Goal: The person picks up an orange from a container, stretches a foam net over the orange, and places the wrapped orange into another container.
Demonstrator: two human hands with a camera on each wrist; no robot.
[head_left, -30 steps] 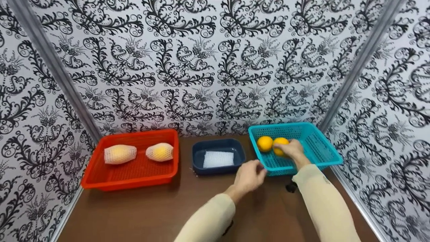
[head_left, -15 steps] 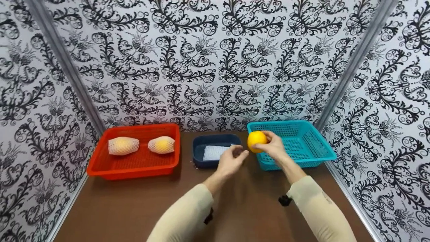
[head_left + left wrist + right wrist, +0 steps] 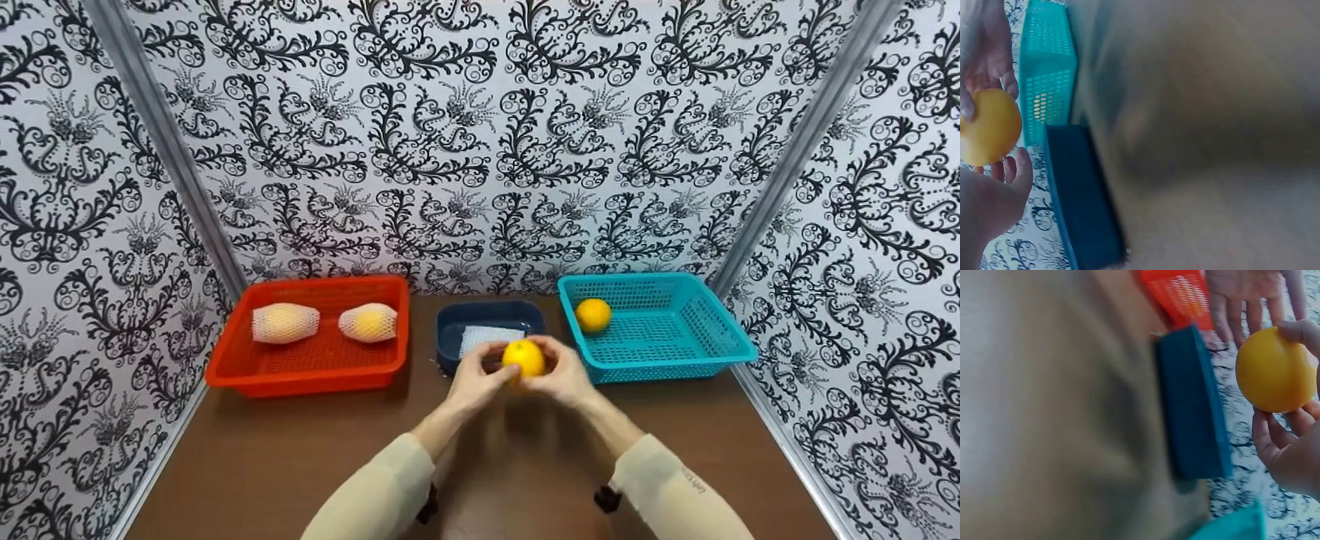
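My right hand (image 3: 564,376) holds an orange (image 3: 523,358) above the table, thumb on one side and fingers on the other. Facing it, my left hand (image 3: 477,381) is at the fruit's left side. In the right wrist view, the left hand (image 3: 1252,292) shows spread, nearly straight fingers behind the orange (image 3: 1275,370). A dark blue bin (image 3: 448,330) just behind the hands has white foam netting (image 3: 484,337) in it, partly hidden by them. One more orange (image 3: 593,316) lies in the teal basket (image 3: 660,369) at right.
At left stands a red basket (image 3: 315,381) with two yellowish fruits in white foam nets, one left (image 3: 285,323) and one right (image 3: 369,323). All the containers sit along the back of the brown table (image 3: 300,457), against a patterned wall (image 3: 480,150).
The right hand has lifted one orange out of the teal basket and carried it left to in front of the blue bin. The left hand has moved left and now meets it.
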